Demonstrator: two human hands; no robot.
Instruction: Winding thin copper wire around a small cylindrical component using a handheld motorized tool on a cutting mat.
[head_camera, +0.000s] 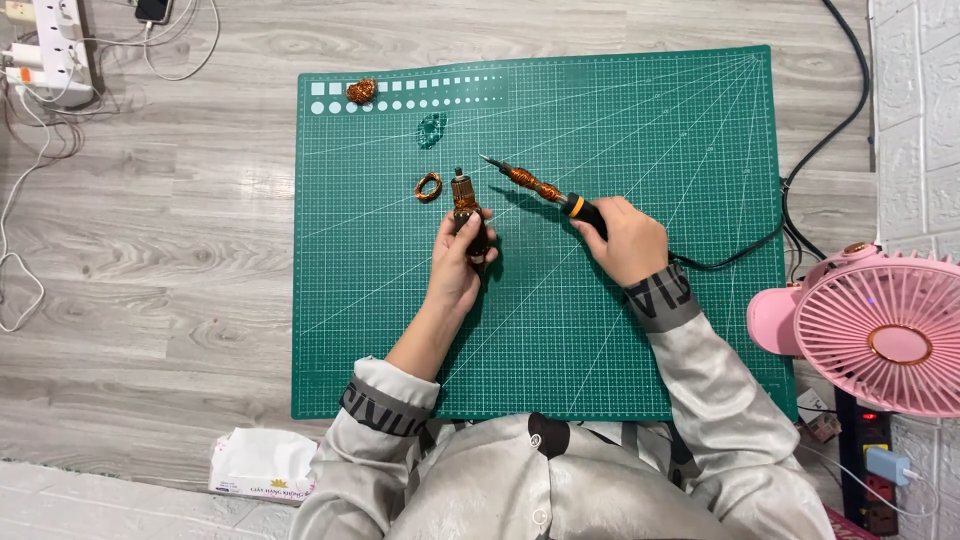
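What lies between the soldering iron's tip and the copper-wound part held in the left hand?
Nothing: in the head view, only bare green cutting mat separates the soldering iron tip from the copper-wound part in the left hand.

Tissue pack (262, 464): one soft, flat, rectangular package, white with a band of coloured print along its near long side. A tuft of white tissue stands out of the slot on top. It lies on the grey wood-grain floor (150, 300), just off the near left corner of the green cutting mat (650, 250), close beside the person's left sleeve.

Phone (152, 10): a small dark slab at the far left edge of the floor, cut off by the picture's top edge, beside a white power strip (62, 40). Its screen is dark; nothing readable.

No signs or loose labels in view.
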